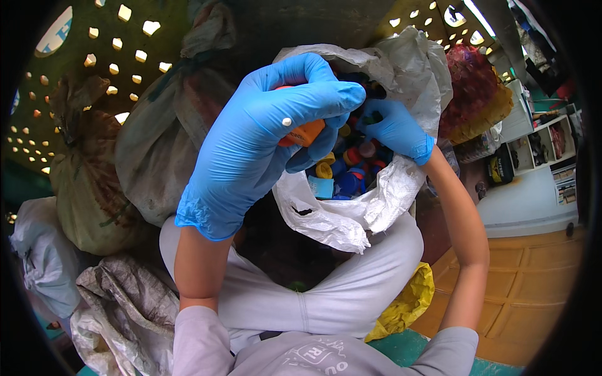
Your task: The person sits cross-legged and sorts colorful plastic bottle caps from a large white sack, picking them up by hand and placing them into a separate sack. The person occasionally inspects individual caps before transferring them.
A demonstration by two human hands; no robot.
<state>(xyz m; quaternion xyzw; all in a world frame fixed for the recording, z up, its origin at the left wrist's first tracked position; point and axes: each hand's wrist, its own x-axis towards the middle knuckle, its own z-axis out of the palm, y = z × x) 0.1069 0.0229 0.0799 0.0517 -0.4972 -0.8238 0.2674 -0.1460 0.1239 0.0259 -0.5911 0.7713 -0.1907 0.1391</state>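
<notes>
My left hand (pixel 263 117), in a blue disposable glove, is raised over the near side of an open white woven sack (pixel 324 230). Its fingers are curled around orange plastic caps (pixel 305 133), with a red edge showing beside them. A small white speck sticks to the glove. Inside the sack lie many plastic bottle caps (pixel 348 183) in blue, yellow, red and other colours. My right hand (pixel 395 129), gloved in the same blue, reaches into the sack from the right. Something dark green (pixel 374 117) shows between its bent fingers; whether they grip it is unclear.
Tied, filled sacks (pixel 155 155) stand at the left, with a crumpled sack (pixel 127 301) nearer. A red mesh bag (pixel 470 89) sits behind the open sack. Yellow plastic (pixel 407 301) lies by my right knee. White shelving (pixel 541 145) and a wooden panelled door (pixel 512 282) are at the right.
</notes>
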